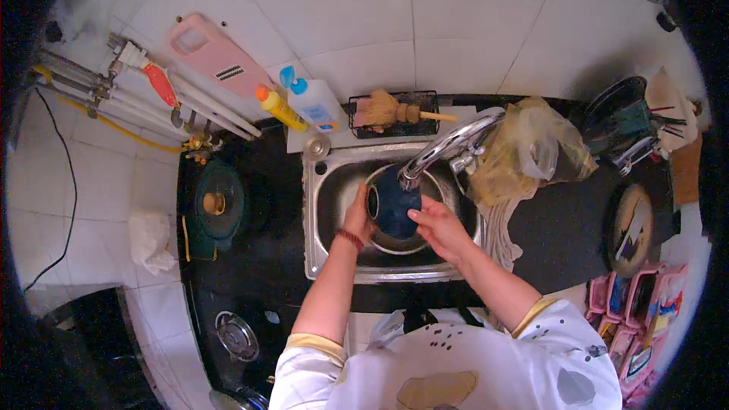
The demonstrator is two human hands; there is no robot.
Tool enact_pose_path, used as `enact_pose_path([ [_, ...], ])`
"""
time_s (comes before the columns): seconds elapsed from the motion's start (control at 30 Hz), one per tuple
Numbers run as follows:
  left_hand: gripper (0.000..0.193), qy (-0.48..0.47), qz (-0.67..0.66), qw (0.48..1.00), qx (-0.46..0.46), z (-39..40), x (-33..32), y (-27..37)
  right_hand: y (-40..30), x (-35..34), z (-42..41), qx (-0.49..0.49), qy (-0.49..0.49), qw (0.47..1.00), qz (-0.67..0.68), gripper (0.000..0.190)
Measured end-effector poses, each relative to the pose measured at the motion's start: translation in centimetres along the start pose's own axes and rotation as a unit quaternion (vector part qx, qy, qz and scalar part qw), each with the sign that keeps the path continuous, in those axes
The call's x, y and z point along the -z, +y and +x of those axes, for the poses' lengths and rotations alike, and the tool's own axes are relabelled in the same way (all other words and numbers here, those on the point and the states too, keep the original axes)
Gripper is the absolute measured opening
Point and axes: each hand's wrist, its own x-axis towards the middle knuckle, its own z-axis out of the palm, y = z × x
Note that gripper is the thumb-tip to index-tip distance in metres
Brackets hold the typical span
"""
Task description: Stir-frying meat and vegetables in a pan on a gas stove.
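Observation:
Over a stainless steel sink, both my hands hold a dark blue bowl tipped on its side. My left hand grips it by the rim side at the left, and a beaded bracelet circles that wrist. The fingers of my right hand hold the right side, with the thumb on the outer surface. The spout of a chrome faucet ends right above the bowl. Behind the bowl, a round metal basin sits in the sink. Whether water is running cannot be told.
Behind the sink are a yellow bottle, a white bottle and a wire rack with a straw brush. To the right lie a plastic bag, a cloth and a round cutting board. A green lidded pot stands left.

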Motion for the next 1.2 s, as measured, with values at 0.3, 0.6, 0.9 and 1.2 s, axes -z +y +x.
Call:
enact_pose_path([
  [0.3,0.055,-0.023,-0.088,0.996,0.001,-2.3,-2.8,-4.6,2.4,0.2,3.4,0.118,0.134,0.962,-0.208,0.021],
  [0.6,0.048,0.145,0.055,0.988,-0.012,-2.9,-1.6,-4.2,4.6,-0.7,0.5,0.186,-0.038,0.766,-0.614,0.025],
  [0.9,0.043,0.203,0.064,0.976,-0.048,-4.1,-1.4,-3.3,3.8,1.3,0.9,0.244,-0.08,0.632,-0.731,0.029],
  [1.2,0.071,0.265,0.526,0.765,-0.26,-6.9,-0.2,-1.3,3.5,3.9,-1.2,0.276,-0.059,0.462,-0.841,0.035],
])
